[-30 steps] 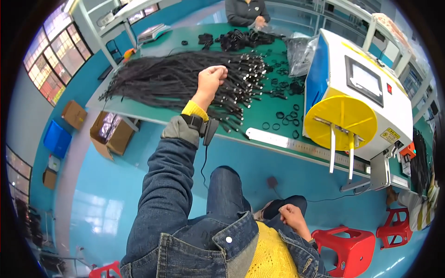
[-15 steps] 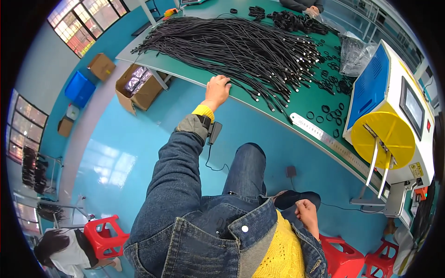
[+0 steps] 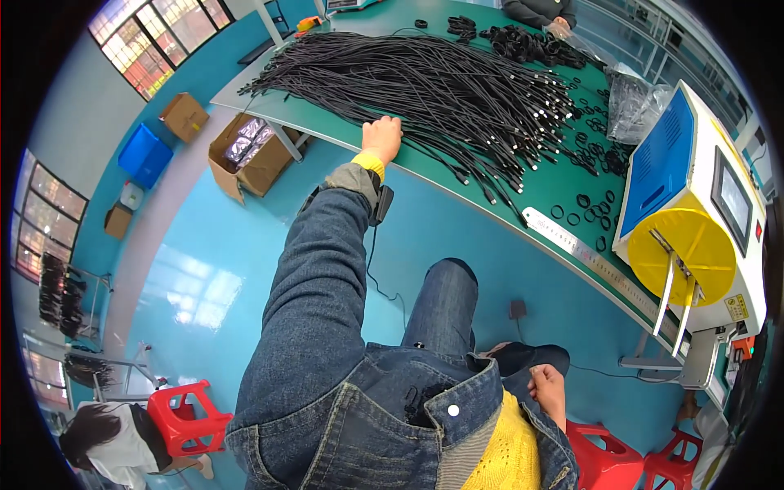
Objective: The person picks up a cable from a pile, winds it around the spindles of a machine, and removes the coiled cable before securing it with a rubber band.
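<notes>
A wide bundle of black cables point(image 3: 408, 73) with metal plugs at their right ends lies across the green table point(image 3: 523, 196). At the table's near edge my left hand point(image 3: 380, 137) has its fingers curled over the front strands, closed on a black cable point(image 3: 433, 152). Just what lies under the fingers is partly hidden. Over my lap, away from the table, my right hand point(image 3: 549, 394) has its fingers drawn together, and nothing shows in them. A steel ruler point(image 3: 563, 237) lies along the front edge, right of the cable ends.
A white, blue and yellow machine point(image 3: 694, 204) with two prongs stands at the right. Black rings point(image 3: 584, 200) and a clear plastic bag point(image 3: 633, 102) lie beside it. Across the table sits another person point(image 3: 539, 12). Red stools point(image 3: 604, 457) and an open carton point(image 3: 245, 163) are on the floor.
My left hand has shifted slightly inward over the table edge, against the cables. My right hand has come down a little over my lap. The whole view has moved slightly.
</notes>
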The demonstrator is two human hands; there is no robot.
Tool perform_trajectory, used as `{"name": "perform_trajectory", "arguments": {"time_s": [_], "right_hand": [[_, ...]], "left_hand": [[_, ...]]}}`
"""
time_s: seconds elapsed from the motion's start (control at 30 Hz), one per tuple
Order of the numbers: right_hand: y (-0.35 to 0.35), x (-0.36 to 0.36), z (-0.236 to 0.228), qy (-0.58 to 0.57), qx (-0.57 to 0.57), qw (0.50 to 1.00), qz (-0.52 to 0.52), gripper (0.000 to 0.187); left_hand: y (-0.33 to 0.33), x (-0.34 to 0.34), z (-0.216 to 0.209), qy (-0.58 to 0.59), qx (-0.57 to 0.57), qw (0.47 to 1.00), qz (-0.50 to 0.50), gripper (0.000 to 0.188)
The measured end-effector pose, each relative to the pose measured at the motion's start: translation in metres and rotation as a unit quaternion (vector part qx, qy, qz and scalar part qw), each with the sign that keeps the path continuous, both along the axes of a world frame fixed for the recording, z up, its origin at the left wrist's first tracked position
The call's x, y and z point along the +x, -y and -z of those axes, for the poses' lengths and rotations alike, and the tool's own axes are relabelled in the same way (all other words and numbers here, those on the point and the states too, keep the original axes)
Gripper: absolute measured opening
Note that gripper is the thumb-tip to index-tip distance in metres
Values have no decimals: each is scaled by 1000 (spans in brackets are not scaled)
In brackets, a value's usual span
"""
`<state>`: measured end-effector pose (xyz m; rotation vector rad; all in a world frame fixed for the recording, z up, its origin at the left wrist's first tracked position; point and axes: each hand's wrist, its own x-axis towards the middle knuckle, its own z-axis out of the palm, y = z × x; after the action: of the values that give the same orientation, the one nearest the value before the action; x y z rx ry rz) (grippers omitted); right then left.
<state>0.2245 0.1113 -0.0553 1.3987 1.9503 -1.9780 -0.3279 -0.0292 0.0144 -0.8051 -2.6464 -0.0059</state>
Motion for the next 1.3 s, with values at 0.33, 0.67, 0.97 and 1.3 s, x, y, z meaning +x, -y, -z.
{"name": "perform_trajectory", "arguments": {"time_s": [0.33,0.67,0.97,1.3], "right_hand": [[4,-5,-1,-7,-18,1000,-8,15],[6,-17,-85,-322,215,911,140,30],[-7,60,-125,-193,698,689,36,29],[-79,54,-170,-196,815,526,144,23]], "left_hand": [[35,72,-51,-214,264,903,262,8],[1,296,-48,31,262,797,543,21],[-60,365,-71,86,237,751,610,16],[-100,419,-158,80,261,717,642,11]]}}
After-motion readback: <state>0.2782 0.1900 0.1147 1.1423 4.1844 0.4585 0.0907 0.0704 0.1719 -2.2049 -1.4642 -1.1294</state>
